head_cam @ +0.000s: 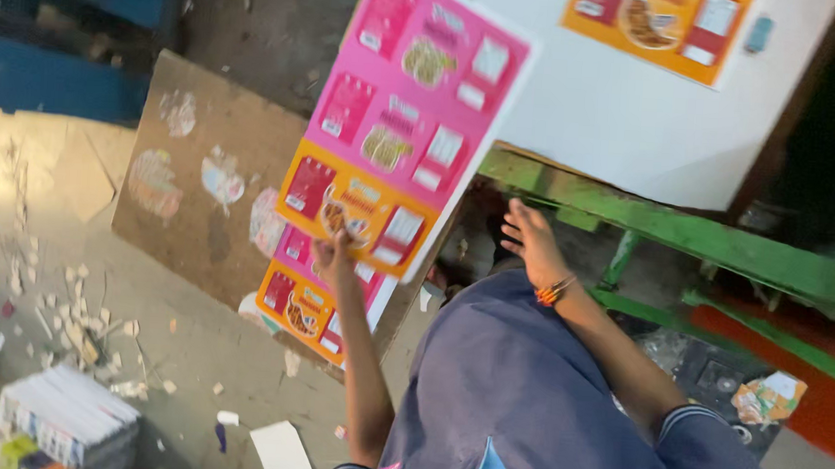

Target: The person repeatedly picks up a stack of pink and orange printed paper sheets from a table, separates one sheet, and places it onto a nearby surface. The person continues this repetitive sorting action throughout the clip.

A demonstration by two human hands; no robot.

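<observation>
Printed sheet (400, 118) held up over a brown board (203, 188), pinched at its lower edge by left hand (331, 255). Right hand (531, 237) open, empty, near green frame (669, 231). Better steadied with both hands, kept flat.

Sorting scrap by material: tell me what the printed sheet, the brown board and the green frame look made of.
Printed sheet: glossy paperboard, seemingly; it stays stiff in the left hand.
Brown board: matte fibreboard or thick cardboard, with stuck-on paper scraps.
Green frame: likely painted metal, worn; uncertain.
</observation>
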